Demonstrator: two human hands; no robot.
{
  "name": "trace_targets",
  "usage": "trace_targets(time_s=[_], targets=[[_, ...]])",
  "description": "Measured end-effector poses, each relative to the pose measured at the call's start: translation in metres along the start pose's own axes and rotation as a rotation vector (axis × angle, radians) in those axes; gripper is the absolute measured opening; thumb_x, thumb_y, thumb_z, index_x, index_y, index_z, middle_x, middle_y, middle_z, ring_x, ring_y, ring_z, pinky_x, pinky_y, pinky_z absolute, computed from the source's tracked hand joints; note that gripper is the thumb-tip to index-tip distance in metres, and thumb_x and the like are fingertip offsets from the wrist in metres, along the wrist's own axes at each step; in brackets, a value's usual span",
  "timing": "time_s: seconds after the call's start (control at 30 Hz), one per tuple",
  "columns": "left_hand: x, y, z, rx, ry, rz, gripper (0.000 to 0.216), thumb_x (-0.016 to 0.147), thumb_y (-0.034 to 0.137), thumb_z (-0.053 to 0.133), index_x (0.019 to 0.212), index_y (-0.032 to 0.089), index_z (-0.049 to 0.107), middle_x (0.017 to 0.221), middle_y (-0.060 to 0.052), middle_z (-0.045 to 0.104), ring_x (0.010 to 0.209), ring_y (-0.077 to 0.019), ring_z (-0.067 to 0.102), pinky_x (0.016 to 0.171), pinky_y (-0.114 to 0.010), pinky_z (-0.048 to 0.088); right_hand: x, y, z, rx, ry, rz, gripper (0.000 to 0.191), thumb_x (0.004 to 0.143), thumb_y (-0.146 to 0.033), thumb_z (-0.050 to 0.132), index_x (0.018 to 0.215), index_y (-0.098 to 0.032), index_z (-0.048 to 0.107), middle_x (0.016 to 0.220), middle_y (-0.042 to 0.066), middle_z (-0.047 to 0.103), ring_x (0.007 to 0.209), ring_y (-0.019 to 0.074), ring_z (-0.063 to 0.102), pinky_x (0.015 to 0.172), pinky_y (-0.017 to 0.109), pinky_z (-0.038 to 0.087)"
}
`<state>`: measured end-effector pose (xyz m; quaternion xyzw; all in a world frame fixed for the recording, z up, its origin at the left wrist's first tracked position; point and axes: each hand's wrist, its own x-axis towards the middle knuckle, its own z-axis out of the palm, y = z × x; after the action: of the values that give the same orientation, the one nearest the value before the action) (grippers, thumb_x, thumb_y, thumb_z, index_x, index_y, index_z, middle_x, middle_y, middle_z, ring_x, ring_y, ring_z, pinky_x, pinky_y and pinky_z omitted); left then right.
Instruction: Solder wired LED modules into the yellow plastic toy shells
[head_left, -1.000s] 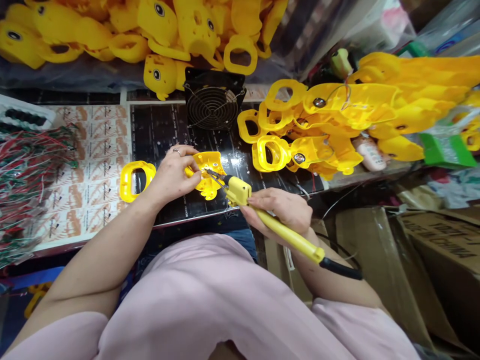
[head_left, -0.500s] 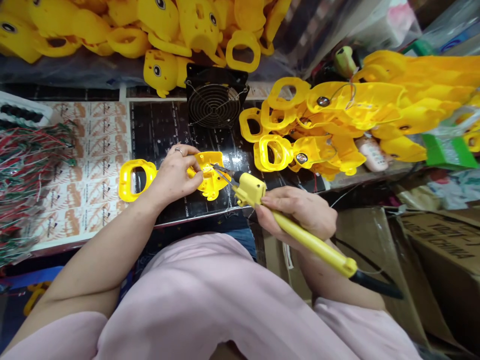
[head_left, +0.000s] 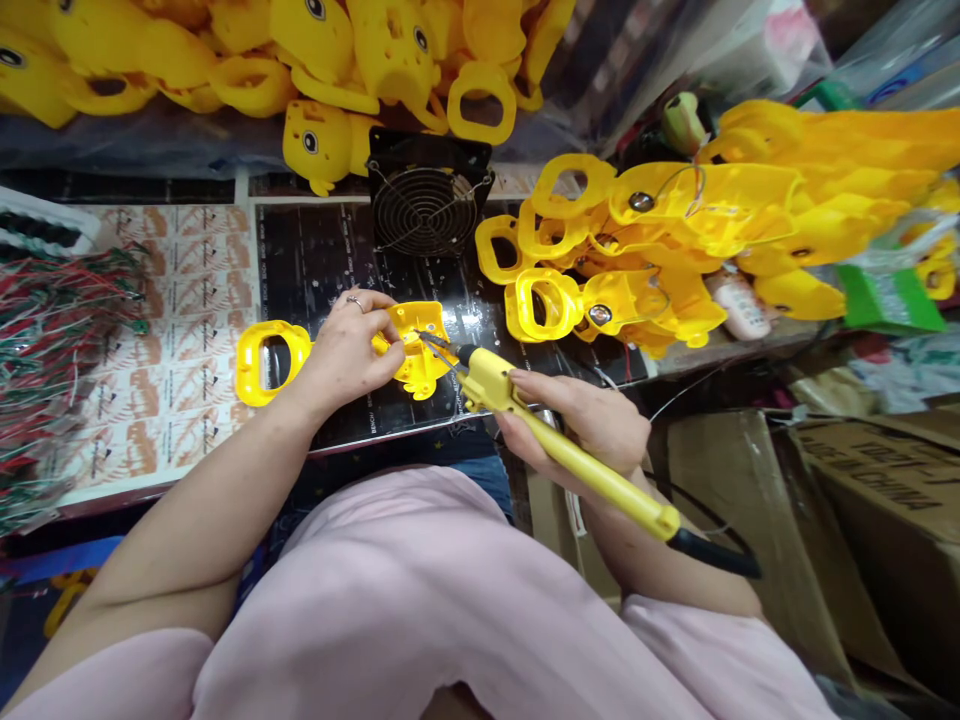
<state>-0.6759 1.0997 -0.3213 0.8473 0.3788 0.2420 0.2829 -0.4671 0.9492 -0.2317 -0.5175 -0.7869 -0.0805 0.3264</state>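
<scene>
My left hand (head_left: 346,350), a ring on one finger, is closed on a yellow plastic toy shell (head_left: 421,345) and pins it to the black mat (head_left: 322,255); the shell's handle loop (head_left: 264,360) sticks out to the left of my wrist. My right hand (head_left: 589,420) grips a yellow soldering iron (head_left: 559,450) like a pen. Its metal tip rests on the inside of the shell, right by my left fingertips. The iron's black cord end points back toward my right elbow.
A small black fan (head_left: 427,200) stands behind the shell. Heaps of yellow toy shells (head_left: 675,240) lie at right and along the back (head_left: 315,50). A bundle of red and green wires (head_left: 52,340) lies at left. Cardboard boxes (head_left: 877,500) stand low at right.
The soldering iron drew back to the right half a second ago and has now come back in, tip on the shell again. My left hand and the shell stayed put.
</scene>
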Motion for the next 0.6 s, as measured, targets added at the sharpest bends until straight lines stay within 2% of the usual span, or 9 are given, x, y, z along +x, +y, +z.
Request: trace_targets(time_s=[0.33, 0.43, 0.6], targets=[[0.0000, -0.0003, 0.0008, 0.005, 0.003, 0.013, 0.013, 0.080, 0.025, 0.059, 0.074, 0.019, 0.069, 0.116, -0.009, 0.071, 0.113, -0.0295, 0.063, 0.113, -0.052, 0.047, 0.0064, 0.0052, 0.0095, -0.046, -0.052, -0.106, 0.020, 0.100, -0.025, 0.066, 0.119, -0.018, 0.066, 0.081, -0.002, 0.080, 0.059, 0.0101, 0.071, 0.057, 0.020, 0.059], [-0.0002, -0.0003, 0.0013, 0.011, 0.004, 0.013, 0.012, 0.080, 0.025, 0.059, 0.074, 0.019, 0.069, 0.116, -0.009, 0.072, 0.113, -0.0290, 0.063, 0.113, -0.052, 0.047, 0.0058, 0.0048, 0.0081, -0.038, -0.047, -0.099, 0.022, 0.099, -0.025, 0.067, 0.121, -0.019, 0.066, 0.080, -0.001, 0.080, 0.059, 0.0112, 0.072, 0.058, 0.021, 0.060], [-0.0007, -0.0008, 0.0020, 0.018, 0.014, 0.022, 0.012, 0.080, 0.025, 0.060, 0.074, 0.019, 0.069, 0.116, -0.009, 0.072, 0.112, -0.0289, 0.063, 0.111, -0.051, 0.049, 0.0022, 0.0049, 0.0047, 0.001, -0.016, -0.039, 0.039, 0.096, -0.019, 0.070, 0.134, -0.022, 0.062, 0.090, 0.002, 0.082, 0.066, 0.0151, 0.076, 0.063, 0.025, 0.065]])
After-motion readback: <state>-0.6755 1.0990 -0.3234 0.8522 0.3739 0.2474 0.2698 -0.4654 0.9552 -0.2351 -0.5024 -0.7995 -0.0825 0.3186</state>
